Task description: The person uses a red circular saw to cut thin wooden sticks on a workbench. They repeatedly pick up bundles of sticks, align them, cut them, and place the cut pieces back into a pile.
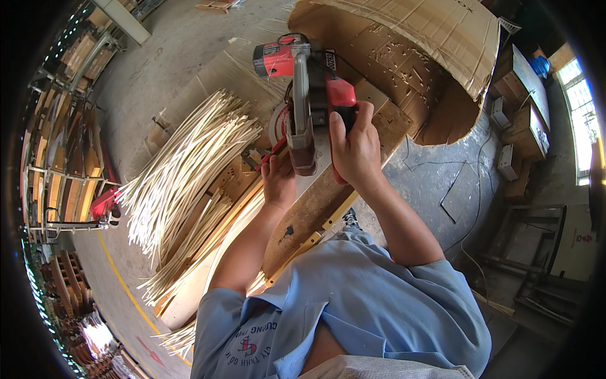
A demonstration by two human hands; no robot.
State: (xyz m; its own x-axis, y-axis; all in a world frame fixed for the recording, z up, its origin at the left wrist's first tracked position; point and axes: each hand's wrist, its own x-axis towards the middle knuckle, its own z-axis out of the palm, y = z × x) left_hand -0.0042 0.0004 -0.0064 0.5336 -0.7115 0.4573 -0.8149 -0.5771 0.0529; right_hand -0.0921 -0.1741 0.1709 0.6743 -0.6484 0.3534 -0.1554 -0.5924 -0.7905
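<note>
A red and grey mitre saw (302,95) stands on a wooden bench (300,218) in front of me. My right hand (356,145) is closed round its red and black handle, on the right of the saw head. Low at the saw's left side, my left hand (278,180) has its fingers curled in beside a red part of the base. What those fingers hold is hidden. Long pale thin strips (243,218) run under my left forearm toward that hand. A large loose bundle of similar strips (196,158) lies further left on the bench.
A big open cardboard box (435,69), with small offcuts sticking to its inside, stands behind the saw. Racks of wooden pieces (63,151) line the far left. Wooden cabinets (524,114) and a cable (476,208) on the floor are at right.
</note>
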